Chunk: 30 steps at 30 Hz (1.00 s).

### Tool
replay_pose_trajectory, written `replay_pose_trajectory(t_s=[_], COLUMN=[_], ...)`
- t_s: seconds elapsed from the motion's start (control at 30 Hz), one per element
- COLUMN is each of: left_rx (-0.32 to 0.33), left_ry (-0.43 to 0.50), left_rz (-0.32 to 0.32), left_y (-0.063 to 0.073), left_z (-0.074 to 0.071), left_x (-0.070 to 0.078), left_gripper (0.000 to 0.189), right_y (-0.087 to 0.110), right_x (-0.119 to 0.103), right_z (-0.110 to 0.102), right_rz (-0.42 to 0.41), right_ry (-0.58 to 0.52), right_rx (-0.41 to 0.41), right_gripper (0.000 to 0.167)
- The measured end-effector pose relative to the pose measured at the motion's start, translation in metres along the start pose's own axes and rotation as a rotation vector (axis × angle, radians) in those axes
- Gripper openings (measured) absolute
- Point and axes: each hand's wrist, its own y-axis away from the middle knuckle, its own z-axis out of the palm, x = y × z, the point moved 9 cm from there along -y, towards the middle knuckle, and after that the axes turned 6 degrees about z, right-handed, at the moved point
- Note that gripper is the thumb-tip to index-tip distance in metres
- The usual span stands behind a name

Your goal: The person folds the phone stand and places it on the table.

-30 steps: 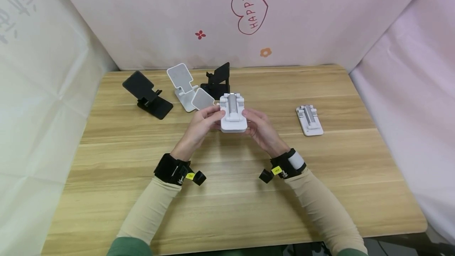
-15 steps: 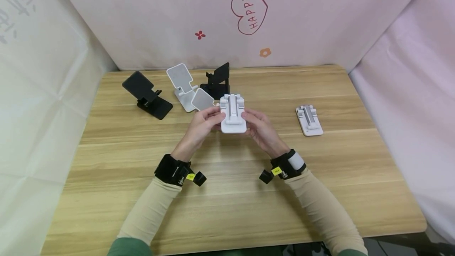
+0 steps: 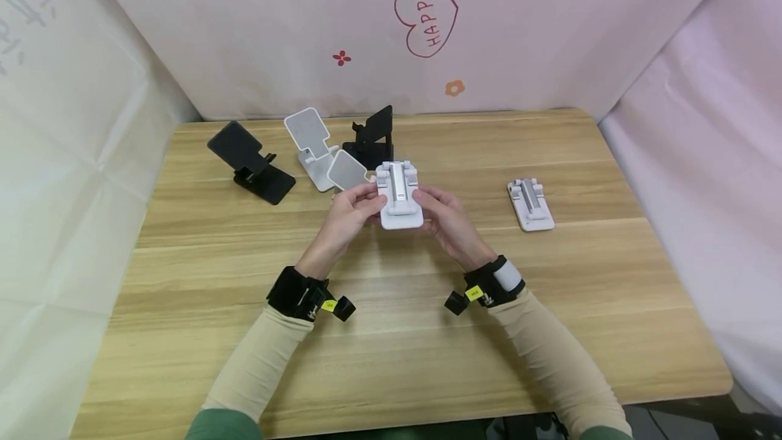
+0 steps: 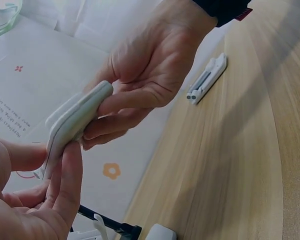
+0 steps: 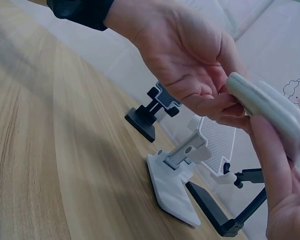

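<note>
I have the left hand (image 3: 345, 217) and the right hand (image 3: 452, 224) each clamped, thumb against fingers, on opposite sides of a folded white plastic stand (image 3: 400, 197), raised above the middle of the pale wood-grain table (image 3: 391, 352). To its far left I see an unfolded matte-black stand (image 3: 244, 155); a second folded white stand (image 3: 531, 206) lies well apart on the right.

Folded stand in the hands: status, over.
Left hand, right hand gripping. Folded stand held clear of table. Possible snag: open white stand just beyond left hand.
</note>
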Motion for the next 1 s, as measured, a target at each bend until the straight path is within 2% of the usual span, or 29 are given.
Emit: replay_pose_trajectory(t_s=[0.13,0.3,0.47,0.6,0.77,0.9,1.0], left_rx=[0.016,0.002,-0.015,0.003,0.015,0.023,0.029], left_ry=[0.02,0.002,0.003,-0.004,-0.008,-0.01,-0.021], left_rz=[0.004,0.025,0.05,0.054,0.07,0.077,0.072], left_y=[-0.001,-0.003,-0.005,-0.005,-0.004,-0.003,-0.003], left_z=[0.002,0.003,0.002,-0.004,-0.011,-0.016,-0.02], left_x=[0.0,0.0,-0.001,-0.002,-0.002,-0.003,-0.004], left_gripper=[0.044,0.043,0.042,0.04,0.037,0.038,0.038], right_y=[-0.001,-0.001,0.0,-0.001,0.001,0.009,0.017], right_x=[0.002,0.003,0.002,0.001,0.006,0.003,-0.001], right_z=[-0.006,-0.011,-0.025,-0.05,-0.09,-0.116,-0.134], right_rz=[0.007,0.0,-0.011,-0.016,0.018,0.029,0.031], right_ry=[0.015,0.045,0.097,0.152,0.241,0.325,0.397], right_rx=[0.065,0.084,0.115,0.187,0.259,0.302,0.357], right_gripper=[0.037,0.023,0.021,0.025,0.027,0.022,0.028])
